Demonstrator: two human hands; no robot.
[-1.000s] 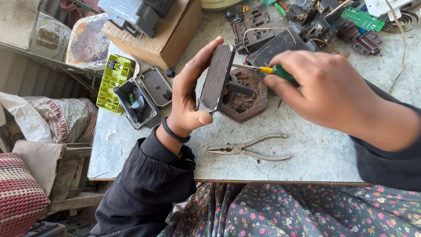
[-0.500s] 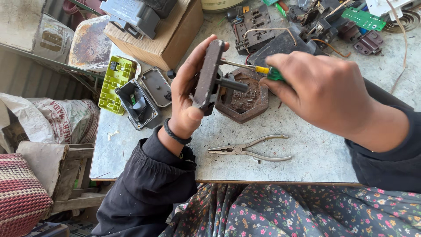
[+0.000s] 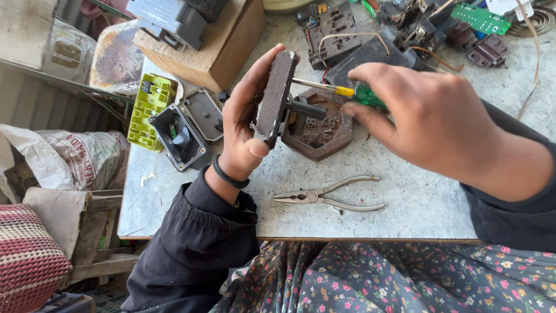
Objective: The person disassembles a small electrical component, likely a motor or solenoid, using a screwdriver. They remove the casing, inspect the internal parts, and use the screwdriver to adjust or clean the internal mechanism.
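My left hand [image 3: 246, 119] holds a flat dark rectangular part [image 3: 276, 95] on edge above the table, a black stub sticking out of its right face. My right hand [image 3: 431, 122] grips a screwdriver [image 3: 339, 91] with a green and yellow handle, its metal shaft pointing left into the part near its top. Just behind the part, a brown hexagonal housing [image 3: 323, 128] lies on the table. Silver pliers [image 3: 327, 198] rest on the grey tabletop [image 3: 405, 197] below both hands.
A cardboard box [image 3: 223, 49] with grey parts on top stands at the back left. A lime-green piece [image 3: 149, 107] and an open black casing [image 3: 182, 134] lie left of my hand. Circuit boards, wires and dark parts crowd the back right. Sacks and a woven basket [image 3: 29, 264] sit off the table's left edge.
My left hand has tilted the dark part a little more upright. The screwdriver in my right hand stays against it, shifted slightly. The pliers have not moved.
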